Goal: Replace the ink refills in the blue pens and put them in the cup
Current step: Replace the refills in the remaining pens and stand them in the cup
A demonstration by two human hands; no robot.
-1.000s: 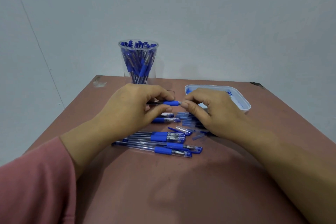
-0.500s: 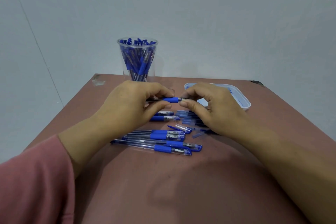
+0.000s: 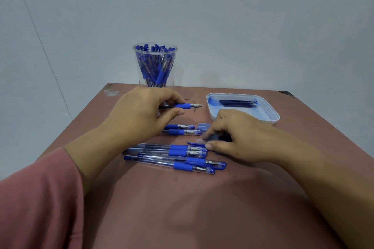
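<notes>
My left hand grips an uncapped blue pen above the table, its metal tip pointing right. My right hand is down on the table among loose pen caps, fingers and thumb curled over a clear cap; motion blur hides whether they pinch it. Several capped blue pens lie in front of both hands. A clear cup full of blue pens stands at the back. A white tray at the right holds dark ink refills.
The brown table ends at a grey wall behind the cup. Its far left corner is chipped. Two more pens lie between my hands.
My right hand let go of the pen's tip and dropped to the caps on the table. My left hand keeps the pen in the same place.
</notes>
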